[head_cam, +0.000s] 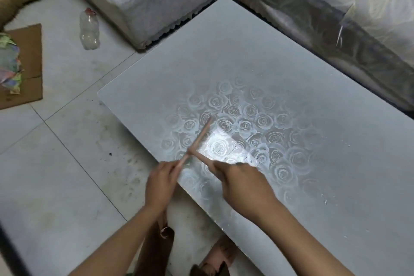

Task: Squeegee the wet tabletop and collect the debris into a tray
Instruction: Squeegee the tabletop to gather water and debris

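The left hand (pixel 160 182) and right hand (pixel 244 182) grip a pink T-shaped squeegee (pixel 199 138) at six o'clock; probably mid-wipe, needing a steady pull across the rose-printed grey tabletop (pixel 313 107).

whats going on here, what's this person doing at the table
A person holds a pink T-shaped squeegee over the rose-patterned tabletop, near its front edge. The left hand grips the end of one bar, and the right hand grips the other bar. No tray is in view. A plastic bottle lies on the floor beyond.
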